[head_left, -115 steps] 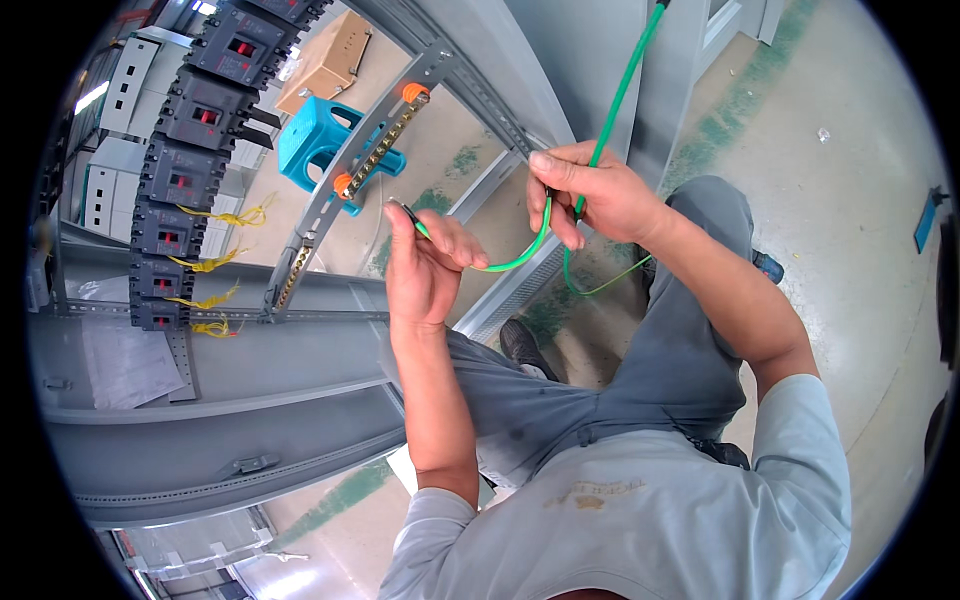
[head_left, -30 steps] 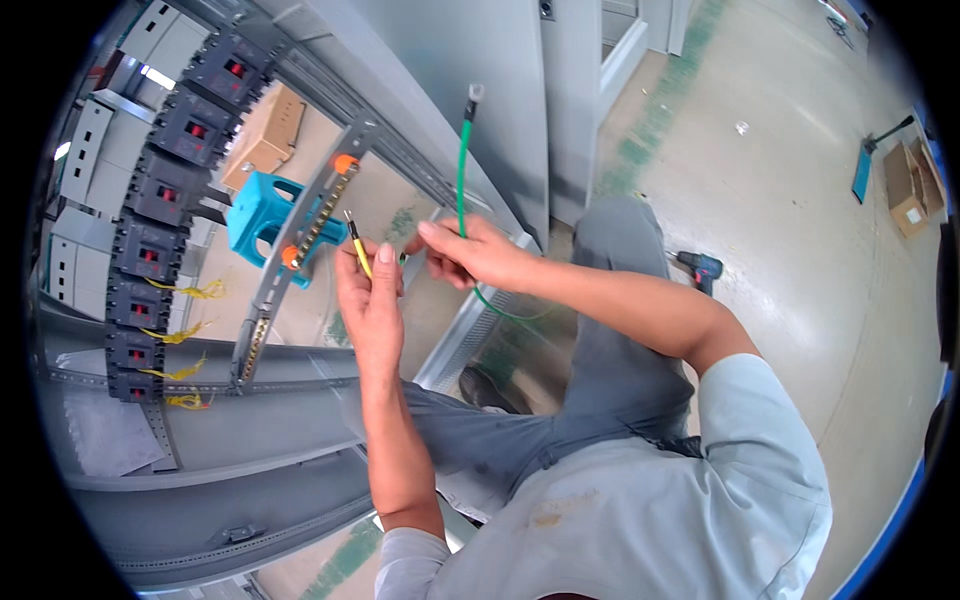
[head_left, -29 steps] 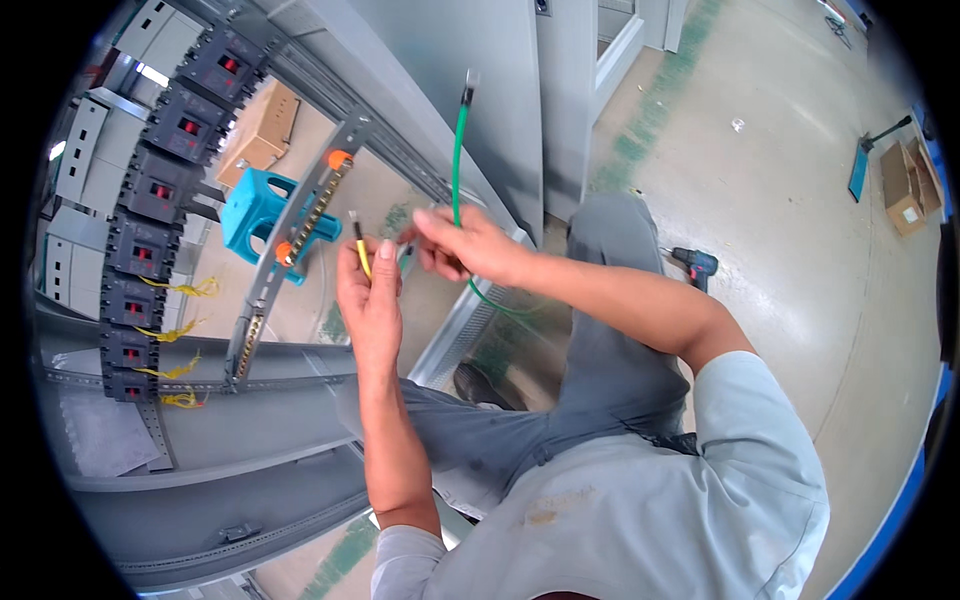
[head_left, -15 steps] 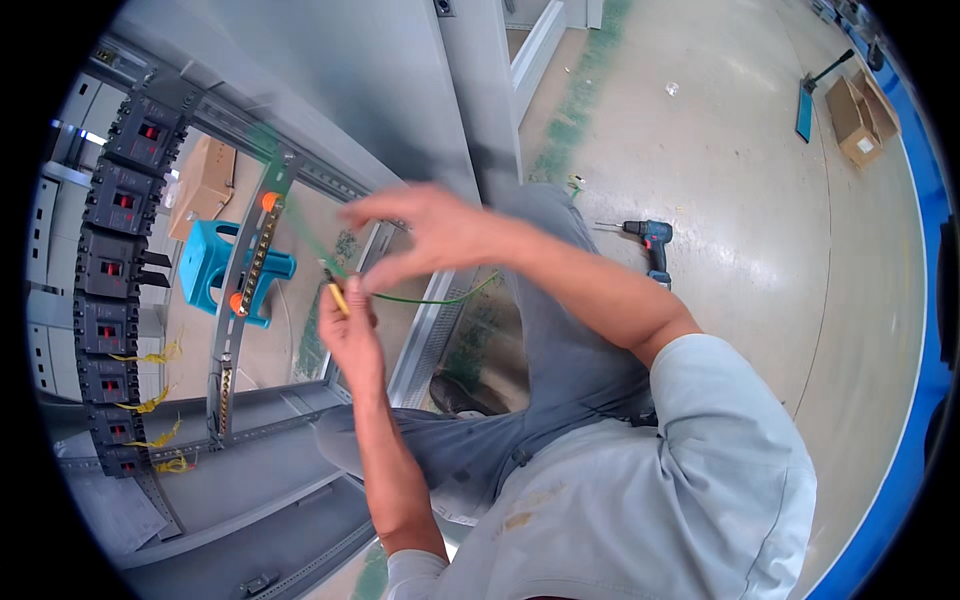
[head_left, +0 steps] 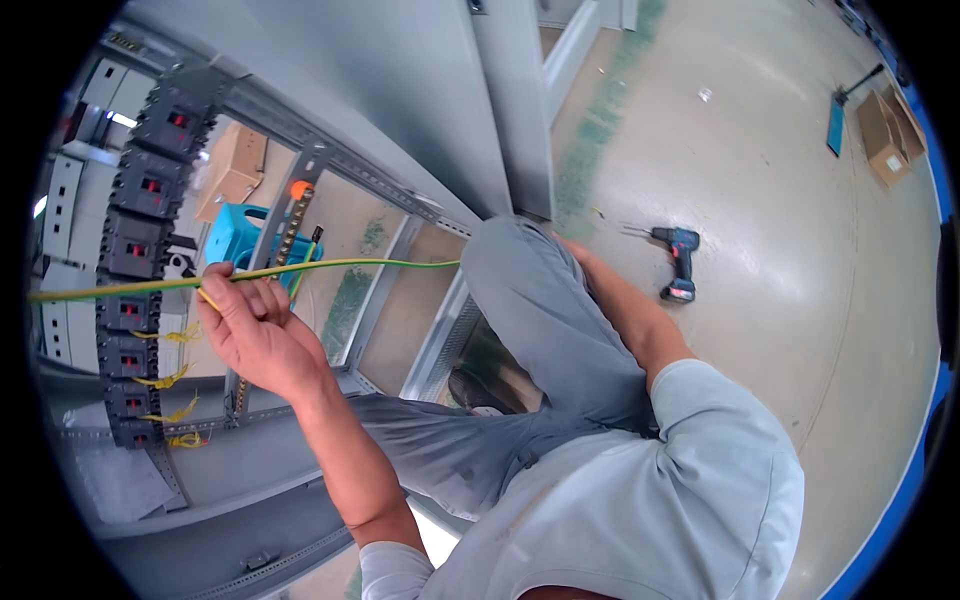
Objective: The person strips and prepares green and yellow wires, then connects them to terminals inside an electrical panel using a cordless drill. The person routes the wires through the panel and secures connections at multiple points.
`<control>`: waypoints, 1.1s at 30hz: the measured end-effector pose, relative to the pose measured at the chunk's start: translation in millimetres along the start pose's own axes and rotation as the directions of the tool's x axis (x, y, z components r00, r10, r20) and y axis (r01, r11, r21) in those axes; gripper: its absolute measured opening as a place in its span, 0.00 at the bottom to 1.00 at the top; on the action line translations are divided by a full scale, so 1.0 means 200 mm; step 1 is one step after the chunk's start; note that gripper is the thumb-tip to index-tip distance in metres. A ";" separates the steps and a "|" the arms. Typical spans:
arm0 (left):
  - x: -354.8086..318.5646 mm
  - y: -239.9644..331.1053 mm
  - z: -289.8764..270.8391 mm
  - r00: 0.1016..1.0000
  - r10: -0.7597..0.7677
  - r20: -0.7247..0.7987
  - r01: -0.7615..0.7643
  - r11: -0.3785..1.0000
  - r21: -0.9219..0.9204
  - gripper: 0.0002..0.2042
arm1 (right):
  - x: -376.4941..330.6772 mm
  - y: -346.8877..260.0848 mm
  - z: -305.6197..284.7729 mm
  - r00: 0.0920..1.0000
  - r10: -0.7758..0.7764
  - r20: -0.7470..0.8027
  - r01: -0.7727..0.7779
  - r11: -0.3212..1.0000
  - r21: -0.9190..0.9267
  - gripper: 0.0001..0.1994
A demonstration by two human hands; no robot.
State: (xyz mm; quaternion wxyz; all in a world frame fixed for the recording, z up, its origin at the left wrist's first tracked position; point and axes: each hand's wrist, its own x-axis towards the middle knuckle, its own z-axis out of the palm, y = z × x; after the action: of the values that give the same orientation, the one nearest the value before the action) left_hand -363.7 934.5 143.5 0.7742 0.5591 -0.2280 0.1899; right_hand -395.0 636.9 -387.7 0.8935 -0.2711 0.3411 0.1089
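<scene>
My left hand (head_left: 262,330) is closed around a green-and-yellow wire (head_left: 365,262) in front of the row of breakers. A short yellow piece (head_left: 209,299), whose kind I cannot make out, shows between the thumb and fingers. The wire runs from the left rim across the frame and passes behind my raised knee. Beyond the hand stands a wire end with a black tip (head_left: 317,236), beside the brass terminal bar (head_left: 290,232) with its orange insulator (head_left: 301,189). My right hand (head_left: 573,250) is mostly hidden behind the knee, its fingers out of sight.
Black breakers (head_left: 137,243) with red switches form a column at left, yellow wires (head_left: 178,378) hanging from the lower ones. A blue stool (head_left: 232,232) and a cardboard box (head_left: 236,170) stand behind the metal frame. On the floor at right lies a cordless drill (head_left: 680,262).
My left hand has moved left, toward the breakers. My right hand has swung right, behind the knee. The green-and-yellow wire is now drawn out long across the frame.
</scene>
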 end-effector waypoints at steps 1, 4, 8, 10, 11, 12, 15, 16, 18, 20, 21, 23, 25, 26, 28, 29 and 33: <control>0.03 0.04 0.00 1.000 0.014 -0.008 -0.014 0.999 -0.041 0.11 | 0.10 0.01 -0.04 0.999 0.023 0.024 -0.025 0.996 0.085 0.33; 0.08 0.14 -0.03 1.000 0.028 -0.009 -0.029 0.985 -0.170 0.11 | 0.27 -0.08 -0.16 0.999 0.036 -0.028 -0.026 0.953 0.302 0.30; 0.16 0.27 -0.23 0.986 0.145 -0.083 -0.150 0.987 -0.059 0.11 | 0.07 -0.24 0.04 0.948 -0.307 -0.082 0.314 0.866 0.390 0.12; 0.27 0.36 -0.27 0.979 0.180 -0.092 -0.186 0.981 -0.053 0.10 | -0.12 -0.43 0.03 0.873 -0.483 0.073 0.382 0.768 0.515 0.13; 0.33 0.40 -0.29 0.973 0.189 -0.131 -0.199 0.978 -0.062 0.10 | -0.22 -0.55 0.02 0.794 -0.586 0.158 0.442 0.736 0.513 0.14; 0.39 0.44 -0.30 0.971 0.209 -0.116 -0.218 0.973 -0.070 0.11 | -0.31 -0.71 0.02 0.719 -0.685 0.122 0.532 0.655 0.537 0.14; 0.52 0.59 -0.30 0.959 0.235 -0.156 -0.246 0.968 -0.056 0.13 | -0.72 -1.16 0.21 0.393 -0.900 0.191 0.674 0.423 0.606 0.13; 0.57 0.64 -0.33 0.956 0.243 -0.162 -0.255 0.965 -0.060 0.15 | -0.89 -1.31 0.31 0.298 -0.939 0.170 0.677 0.334 0.656 0.13; 0.70 0.73 -0.41 0.942 0.283 -0.180 -0.308 0.942 -0.136 0.17 | -1.33 -1.51 0.66 0.077 -0.978 0.193 0.799 0.176 0.575 0.16; 0.86 0.81 -0.50 0.936 0.273 -0.220 -0.318 0.927 -0.200 0.17 | -1.71 -1.63 0.92 -0.142 -0.953 0.267 0.866 0.011 0.500 0.18; 0.95 0.83 -0.55 0.934 0.247 -0.259 -0.307 0.926 -0.222 0.17 | -1.87 -1.65 1.06 -0.211 -0.955 0.207 0.884 -0.097 0.457 0.19; 1.12 0.83 -0.67 0.942 0.180 -0.283 -0.268 0.913 -0.309 0.17 | -2.26 -1.62 1.23 -0.398 -0.835 0.380 0.863 -0.199 0.465 0.20; 1.25 0.80 -0.74 0.925 0.090 -0.369 -0.237 0.896 -0.375 0.17 | -2.46 -1.56 1.42 -0.535 -0.775 0.337 0.825 -0.393 0.406 0.21; 1.33 0.78 -0.80 0.928 0.031 -0.371 -0.185 0.903 -0.387 0.17 | -2.53 -1.52 1.52 -0.600 -0.735 0.316 0.791 -0.486 0.372 0.22; 1.49 0.76 -0.94 0.924 -0.075 -0.375 -0.088 0.912 -0.400 0.16 | -2.62 -1.45 1.75 -0.696 -0.622 0.358 0.713 -0.658 0.242 0.22; 1.57 0.76 -0.99 0.911 -0.131 -0.390 -0.042 0.913 -0.405 0.16 | -2.64 -1.41 1.88 -0.733 -0.565 0.379 0.657 -0.731 0.181 0.22; 1.74 0.73 -1.11 0.857 -0.435 -0.276 0.333 0.876 -0.348 0.14 | -2.70 -1.23 2.35 -0.750 -0.452 0.483 0.539 -0.840 0.052 0.16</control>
State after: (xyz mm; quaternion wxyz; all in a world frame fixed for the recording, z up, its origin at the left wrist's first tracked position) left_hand -126.7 1204.4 394.0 0.8971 0.4326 0.0038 0.0897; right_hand -444.1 689.9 364.8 0.3083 -0.5870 -0.2710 -0.6978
